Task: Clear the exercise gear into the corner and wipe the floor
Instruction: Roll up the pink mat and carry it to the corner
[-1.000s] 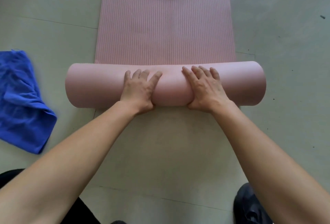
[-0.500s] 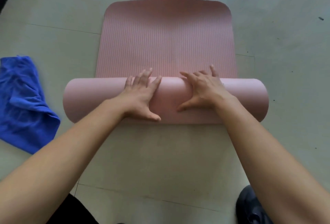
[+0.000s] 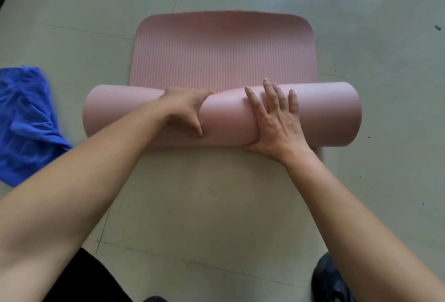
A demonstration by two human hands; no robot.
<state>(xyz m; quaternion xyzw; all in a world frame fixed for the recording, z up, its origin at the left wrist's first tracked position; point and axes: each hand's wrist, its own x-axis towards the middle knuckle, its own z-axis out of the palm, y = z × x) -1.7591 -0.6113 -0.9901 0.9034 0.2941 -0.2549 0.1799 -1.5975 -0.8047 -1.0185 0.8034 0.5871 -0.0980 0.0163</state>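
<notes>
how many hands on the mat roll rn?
2. The left hand near the roll's middle, fingers curled over its top; the right hand beside it, fingers spread flat on the pink mat.

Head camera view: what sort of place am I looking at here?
Probably an indoor room, a home or small gym, used for exercise: a pale tiled floor, a half-rolled pink exercise mat and a blue cloth lying beside it.

- Mat point(image 3: 224, 60): matt pink foam, finely ribbed on the flat part (smooth on the roll).
- Cloth point(image 3: 24, 121): fuzzy blue fabric.
- Floor point(image 3: 385, 109): glossy pale tiles.
</notes>
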